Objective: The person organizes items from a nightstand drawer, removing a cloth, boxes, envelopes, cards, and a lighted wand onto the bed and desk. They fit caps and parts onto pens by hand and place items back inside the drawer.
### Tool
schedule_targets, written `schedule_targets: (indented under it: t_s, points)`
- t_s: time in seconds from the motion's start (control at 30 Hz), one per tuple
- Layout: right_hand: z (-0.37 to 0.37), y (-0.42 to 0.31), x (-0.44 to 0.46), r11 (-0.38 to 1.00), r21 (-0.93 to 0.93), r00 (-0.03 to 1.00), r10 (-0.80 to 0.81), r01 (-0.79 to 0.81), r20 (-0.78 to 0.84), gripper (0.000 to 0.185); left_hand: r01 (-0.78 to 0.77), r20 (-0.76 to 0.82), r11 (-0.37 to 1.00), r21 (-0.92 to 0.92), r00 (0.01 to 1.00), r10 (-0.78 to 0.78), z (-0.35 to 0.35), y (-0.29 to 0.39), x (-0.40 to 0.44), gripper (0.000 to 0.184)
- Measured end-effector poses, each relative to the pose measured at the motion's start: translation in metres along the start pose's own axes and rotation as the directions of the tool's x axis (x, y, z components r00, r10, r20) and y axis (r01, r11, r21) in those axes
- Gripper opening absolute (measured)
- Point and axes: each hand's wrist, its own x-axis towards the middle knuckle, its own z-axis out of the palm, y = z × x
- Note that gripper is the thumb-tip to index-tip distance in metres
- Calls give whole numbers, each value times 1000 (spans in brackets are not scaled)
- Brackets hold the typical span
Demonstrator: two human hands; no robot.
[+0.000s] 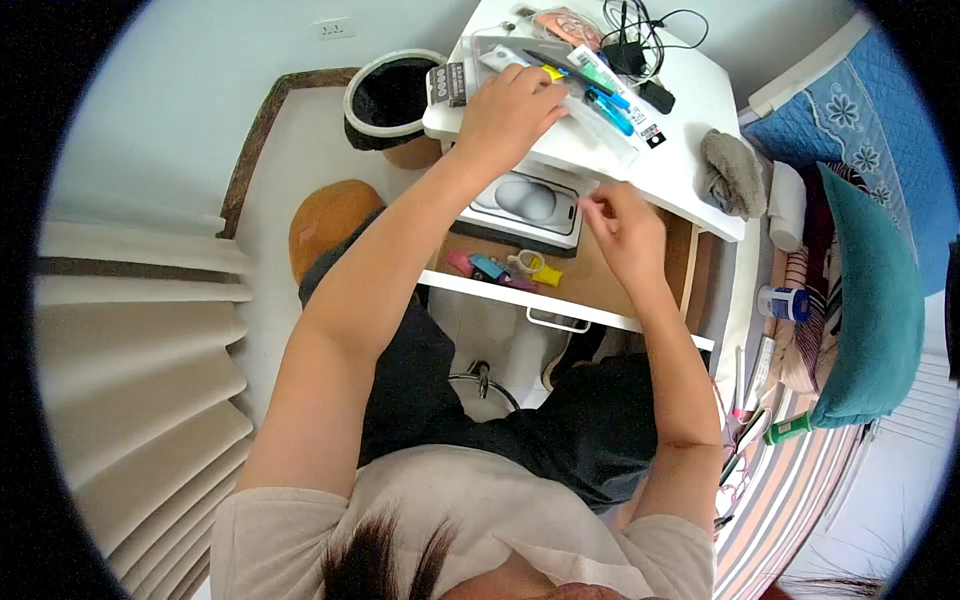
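My left hand (508, 115) is over the clear case of pens (605, 112) on the white desk top; its fingers bend down at the pens, and what they touch is partly hidden. My right hand (627, 228) hovers above the open drawer (610, 290), fingers curled together near the right end of a white box (527, 205) with a round grey picture. Whether they hold anything small I cannot make out. In the drawer's front part lie a yellow item (547, 275), a blue item (488, 266), a pink item (460, 262) and a white ring-shaped item (526, 261).
Black cables (640, 35) and a grey cloth (735, 172) lie on the desk (690, 120). A bin (392, 100) with a black liner stands left of it. A bed with a teal pillow (872, 300) is at the right, beside a blue-lidded jar (785, 303).
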Motion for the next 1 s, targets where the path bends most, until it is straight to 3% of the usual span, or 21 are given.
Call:
schedule_targets:
  t_s: [0.07,0.13,0.23,0.27,0.37,0.4,0.5,0.53,0.63,0.67,0.77,1.0]
  points:
    - [-13,-2,6,983,-155,952,-136,95,-276,36,-19,-5,1000,9,1000,19,-3,2,2,19]
    - [-31,-19,22,924,-321,816,-346,209,-463,33,-46,-15,999,0,999,46,-4,6,4,16]
    - [-28,-9,42,879,-405,847,-403,252,-346,29,-190,30,982,1,981,190,-5,13,3,14]
    - [-25,-3,40,918,-354,934,-271,179,-231,27,-226,35,974,2,974,225,-7,16,0,16]
    - [-15,0,34,992,-75,949,-123,106,-292,24,-224,3,974,-31,975,224,-13,23,-4,19]
    - [-16,4,30,995,45,946,-72,91,-317,20,-229,28,973,9,973,229,-15,19,-5,30]
    - [-35,25,16,908,395,957,225,-138,-183,18,-114,10,993,37,993,113,-22,1,1,44]
    - [-45,29,10,849,490,961,266,-196,-75,20,-34,99,999,6,995,33,-27,-7,2,57]
    - [-64,57,-11,820,512,967,232,-255,109,21,49,62,996,71,997,-54,-22,-30,-5,61]
    - [-69,69,-18,833,455,948,242,-313,208,23,78,142,993,89,986,-90,-21,-36,-9,67]
    - [-79,73,-39,790,455,905,289,-410,314,22,49,295,987,155,951,-93,-23,-42,-14,69]
    - [-97,85,-72,710,417,781,304,-567,545,23,107,302,955,276,934,-192,-24,-51,-13,74]
